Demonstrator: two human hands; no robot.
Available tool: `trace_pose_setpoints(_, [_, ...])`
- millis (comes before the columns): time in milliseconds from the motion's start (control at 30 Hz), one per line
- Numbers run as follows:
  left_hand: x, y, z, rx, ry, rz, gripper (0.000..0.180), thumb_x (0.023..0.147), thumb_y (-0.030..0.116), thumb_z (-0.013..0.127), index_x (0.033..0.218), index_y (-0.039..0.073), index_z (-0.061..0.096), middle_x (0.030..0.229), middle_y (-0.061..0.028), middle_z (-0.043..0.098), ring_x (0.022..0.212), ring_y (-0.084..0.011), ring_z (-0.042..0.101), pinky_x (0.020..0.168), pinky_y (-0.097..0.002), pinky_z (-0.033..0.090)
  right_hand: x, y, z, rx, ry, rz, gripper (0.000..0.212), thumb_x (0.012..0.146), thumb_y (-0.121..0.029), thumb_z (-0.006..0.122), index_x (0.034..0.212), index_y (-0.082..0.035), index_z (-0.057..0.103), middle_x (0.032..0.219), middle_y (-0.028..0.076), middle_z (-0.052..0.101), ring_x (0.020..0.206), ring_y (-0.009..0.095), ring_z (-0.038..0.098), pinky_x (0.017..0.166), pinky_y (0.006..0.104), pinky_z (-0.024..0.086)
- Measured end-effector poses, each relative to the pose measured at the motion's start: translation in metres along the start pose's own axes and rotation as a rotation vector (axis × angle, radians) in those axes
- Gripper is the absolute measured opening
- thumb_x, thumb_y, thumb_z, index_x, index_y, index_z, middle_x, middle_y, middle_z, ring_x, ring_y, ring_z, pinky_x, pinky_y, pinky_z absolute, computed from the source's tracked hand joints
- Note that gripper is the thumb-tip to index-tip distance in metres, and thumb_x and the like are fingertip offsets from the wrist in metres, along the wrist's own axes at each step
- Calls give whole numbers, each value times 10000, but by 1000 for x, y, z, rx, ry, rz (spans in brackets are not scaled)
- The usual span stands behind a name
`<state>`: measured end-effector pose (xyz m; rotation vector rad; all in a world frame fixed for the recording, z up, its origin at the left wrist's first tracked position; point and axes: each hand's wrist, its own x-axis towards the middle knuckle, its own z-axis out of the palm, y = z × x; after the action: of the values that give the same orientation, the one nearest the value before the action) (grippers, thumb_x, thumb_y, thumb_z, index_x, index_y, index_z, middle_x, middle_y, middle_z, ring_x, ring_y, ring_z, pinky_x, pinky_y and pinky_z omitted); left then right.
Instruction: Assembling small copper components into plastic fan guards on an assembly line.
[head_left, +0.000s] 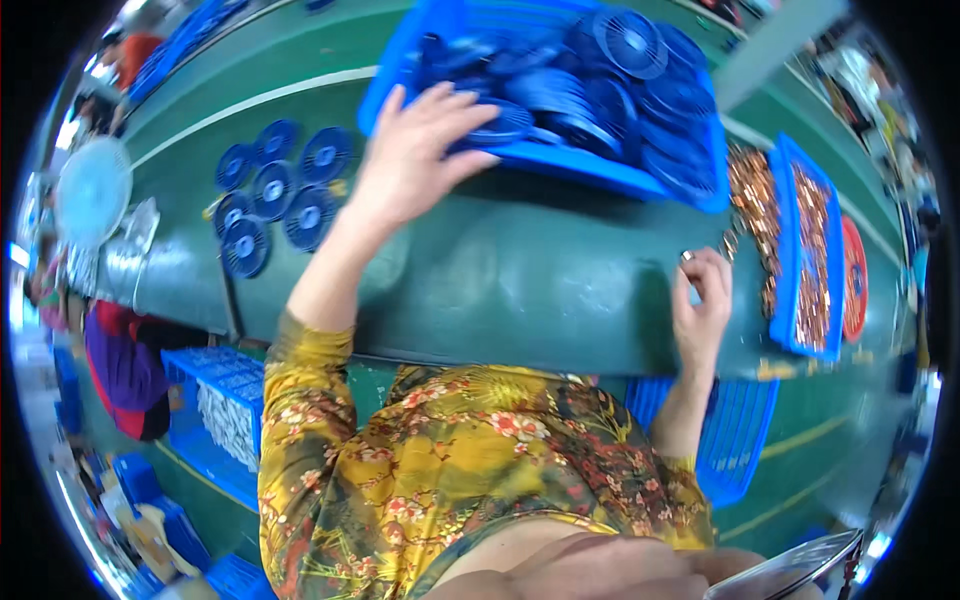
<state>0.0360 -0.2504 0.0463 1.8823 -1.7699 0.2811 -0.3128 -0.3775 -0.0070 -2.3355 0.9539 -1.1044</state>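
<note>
Left hand (412,150) on round slotted plastic grille (497,125); right hand (702,300) pinches coppery ring (687,257)

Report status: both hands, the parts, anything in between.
Left hand open, reaching into blue crate, on a blue fan grille. Right hand pinching a small metal piece by the copper parts tray. Green bench between.

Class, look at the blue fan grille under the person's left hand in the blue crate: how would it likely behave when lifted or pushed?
The blue fan grille under the left hand looks like thin, slotted moulded plastic, so probably light and fairly stiff. Flat and round, it would likely slide rather than tip. Heaped loosely with others in the blue crate, it may snag or shift neighbours.
</note>
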Motion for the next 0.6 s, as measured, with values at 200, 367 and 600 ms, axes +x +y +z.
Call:
trace_pose_setpoints(200, [-39, 28, 3, -519, 443, -29, 306, 801, -79, 639, 1100, -18, 627, 1036, -172, 682, 980, -250, 656, 864, -323, 510, -5, -28, 8, 116, 155, -150, 175, 716, 77, 680, 823, -29, 592, 1084, 149, 558, 882, 219, 616, 753, 306, 527])
trace_pose_setpoints(367, [-78, 69, 33, -388, -158, -233, 799, 717, 205, 797, 1393, 66, 395, 1457, -220, 344, 1303, -338, 421, 1051, -444, 371, -7, -28, 18, 244, 183, -185, 202, 713, 34, 744, 871, -39, 642, 1094, 128, 547, 820, 183, 601, 702, 294, 509])
trace_pose_setpoints(600, [-104, 81, 50, -275, -166, -43, 568, 761, 335, 744, 1222, 61, 559, 1287, -229, 532, 1201, -390, 513, 994, -434, 429, -12, -46, 27, 176, 122, -297, 267, 649, -32, 808, 873, -76, 669, 827, 43, 625, 720, 222, 591, 639, 303, 481])
